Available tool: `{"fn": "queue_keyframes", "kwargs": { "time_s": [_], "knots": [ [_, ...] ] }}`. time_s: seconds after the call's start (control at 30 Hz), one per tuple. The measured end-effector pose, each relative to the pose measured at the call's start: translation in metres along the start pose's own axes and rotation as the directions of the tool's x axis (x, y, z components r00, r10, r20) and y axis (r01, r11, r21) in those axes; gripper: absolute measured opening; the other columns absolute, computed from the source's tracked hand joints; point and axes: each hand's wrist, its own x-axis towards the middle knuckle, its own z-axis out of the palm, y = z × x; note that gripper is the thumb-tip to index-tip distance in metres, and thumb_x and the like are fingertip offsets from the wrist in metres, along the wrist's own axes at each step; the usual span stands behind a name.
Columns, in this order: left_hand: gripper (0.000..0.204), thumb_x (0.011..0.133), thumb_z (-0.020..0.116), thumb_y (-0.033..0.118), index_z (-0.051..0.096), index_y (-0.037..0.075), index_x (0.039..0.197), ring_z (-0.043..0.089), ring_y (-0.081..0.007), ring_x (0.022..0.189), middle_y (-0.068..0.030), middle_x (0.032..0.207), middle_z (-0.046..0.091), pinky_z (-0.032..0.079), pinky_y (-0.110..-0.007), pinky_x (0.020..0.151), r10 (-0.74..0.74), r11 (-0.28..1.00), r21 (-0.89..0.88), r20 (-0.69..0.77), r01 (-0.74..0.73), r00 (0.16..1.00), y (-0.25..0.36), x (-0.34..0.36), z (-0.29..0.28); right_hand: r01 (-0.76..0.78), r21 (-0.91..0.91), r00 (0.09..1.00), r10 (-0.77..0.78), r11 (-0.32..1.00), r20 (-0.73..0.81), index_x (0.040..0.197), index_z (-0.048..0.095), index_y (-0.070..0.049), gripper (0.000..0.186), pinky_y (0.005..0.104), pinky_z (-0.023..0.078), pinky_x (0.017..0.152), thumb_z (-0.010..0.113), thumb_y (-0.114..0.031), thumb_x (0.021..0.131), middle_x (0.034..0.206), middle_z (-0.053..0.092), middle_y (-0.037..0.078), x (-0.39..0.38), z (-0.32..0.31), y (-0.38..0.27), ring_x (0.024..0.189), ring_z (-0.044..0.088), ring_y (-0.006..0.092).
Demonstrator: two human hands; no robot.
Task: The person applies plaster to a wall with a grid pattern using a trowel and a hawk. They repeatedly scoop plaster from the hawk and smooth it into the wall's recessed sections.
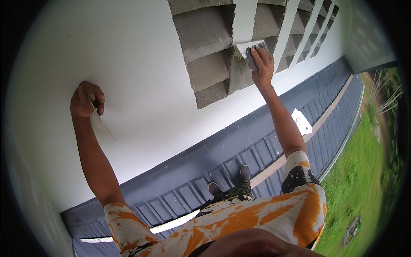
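Note:
My right hand (264, 67) is raised to the far wall and closed around a flat scraper blade (247, 52) with a dark, smeared face. The blade lies against the strip between the grey recessed openings (203, 32). On the left, my left hand (87, 100) is closed on a thin putty knife (98, 121), seen nearly edge-on with pale smears on it. That hand is in front of the smooth white wall (137, 77); I cannot tell whether it touches. The grip on each tool is partly hidden by the fingers.
My shoes (245, 172) stand on a dark blue ribbed metal roof (171, 205) along the wall's foot. A long wooden plank (269, 171) runs across it. Near my right arm lies a white sheet (302, 122) with a grey patch. Beyond the roof edge is grass (355, 184).

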Motion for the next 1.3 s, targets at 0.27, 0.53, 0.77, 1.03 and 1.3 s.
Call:
{"fn": "queue_keyframes", "kwargs": {
  "time_s": [0.27, 0.53, 0.77, 1.03, 1.3],
  "knots": [
    [0.041, 0.105, 0.04, 0.04, 0.063, 0.006, 0.106, 0.065, -0.0247, 0.077, -0.0158, 0.1, 0.066, 0.06, -0.039, 0.064, -0.156, 0.605, -0.796, -0.135, -0.013, 0.978, -0.069, -0.065, 0.1, 0.044, -0.087, 0.999, -0.045, 0.995, -0.005, 0.132, 0.06, -0.025, 0.074, 0.0444, 0.044, 0.097, 0.059, 0.009, 0.066, 0.126, 0.057, 0.007, 0.061, 0.019, -0.006, 0.113, 0.051, 0.0358],
    [0.04, 0.099, 0.052, 0.042, 0.057, 0.005, 0.115, 0.063, -0.0192, 0.073, -0.0097, 0.095, 0.065, 0.057, -0.033, 0.064, -0.727, 0.522, -0.848, -0.502, -0.098, 0.468, -0.166, -0.216, 0.263, -0.091, -0.018, 0.973, 0.092, 0.996, 0.212, 0.131, 0.061, -0.021, 0.073, 0.0471, 0.044, 0.098, 0.056, 0.011, 0.065, 0.127, 0.055, 0.011, -0.076, 0.012, -0.028, 0.114, 0.051, 0.0374],
    [0.037, 0.1, 0.053, 0.032, 0.057, 0.003, 0.122, 0.068, -0.022, 0.088, -0.0107, 0.103, 0.068, 0.058, -0.035, 0.074, -0.777, 0.432, -0.884, -0.466, -0.18, 0.422, -0.167, -0.278, 0.295, 0.047, -0.147, 0.987, -0.069, 0.988, -0.145, 0.125, 0.065, -0.023, 0.07, 0.0406, 0.047, 0.09, 0.058, 0.012, 0.065, 0.118, 0.062, 0.004, 0.103, -0.03, -0.002, 0.106, 0.056, 0.0314],
    [0.038, 0.101, 0.05, 0.031, 0.055, 0.003, 0.127, 0.069, -0.0258, 0.095, -0.0115, 0.111, 0.068, 0.058, -0.039, 0.08, -0.772, 0.405, -0.887, -0.462, -0.222, 0.437, -0.161, -0.268, 0.303, 0.182, -0.129, 0.983, -0.185, 0.975, -0.014, 0.133, 0.059, -0.027, 0.077, 0.0434, 0.045, 0.097, 0.062, 0.01, 0.066, 0.125, 0.054, 0.011, 0.104, 0.018, 0.009, 0.113, 0.049, 0.0365],
    [0.038, 0.1, 0.05, 0.03, 0.056, 0.005, 0.128, 0.067, -0.0267, 0.097, -0.0113, 0.112, 0.066, 0.057, -0.042, 0.083, -0.804, 0.395, -0.902, -0.431, -0.174, 0.411, -0.172, -0.288, 0.307, -0.021, -0.086, 0.951, 0.046, 0.996, 0.305, 0.134, 0.059, -0.029, 0.073, 0.0484, 0.044, 0.095, 0.059, 0.006, 0.07, 0.123, 0.054, 0.011, -0.052, -0.002, -0.017, 0.115, 0.051, 0.0362]
  ]
}}
